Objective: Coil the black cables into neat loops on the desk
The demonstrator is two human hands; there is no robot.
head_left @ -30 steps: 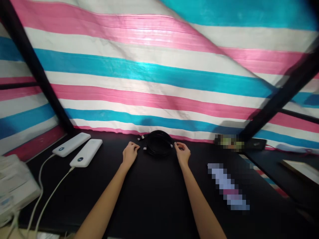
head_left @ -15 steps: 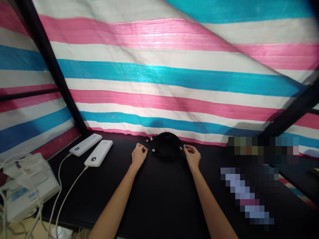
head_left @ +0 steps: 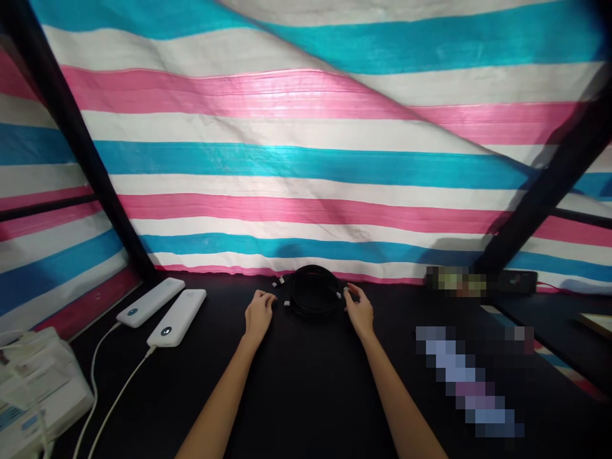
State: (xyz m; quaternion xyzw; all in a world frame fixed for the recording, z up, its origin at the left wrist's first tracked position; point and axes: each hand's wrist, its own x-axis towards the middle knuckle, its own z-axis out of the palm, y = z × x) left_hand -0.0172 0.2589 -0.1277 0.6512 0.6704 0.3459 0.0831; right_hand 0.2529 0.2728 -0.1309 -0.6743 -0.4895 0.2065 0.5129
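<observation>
A coiled black cable (head_left: 313, 293) lies on the black tabletop (head_left: 306, 395), with small connector ends (head_left: 281, 280) poking out at its left. My left hand (head_left: 259, 313) sits at the coil's left side, its curled fingers close to another connector end (head_left: 287, 303). On the opposite side, my right hand (head_left: 359, 312) has its fingertips at a connector end (head_left: 338, 294) by the coil. I cannot tell whether either hand grips the cable.
Two white power banks (head_left: 150, 302) (head_left: 176, 318) with white cables lie to the left, by a white box (head_left: 38, 395). Pixelated objects (head_left: 471, 382) (head_left: 456, 279) lie to the right. A striped tarp (head_left: 306, 172) and black posts (head_left: 67, 134) stand behind.
The view has shifted and levelled, so the table sits lower in the picture. Both hands stay on either side of the coil, which has not visibly moved.
</observation>
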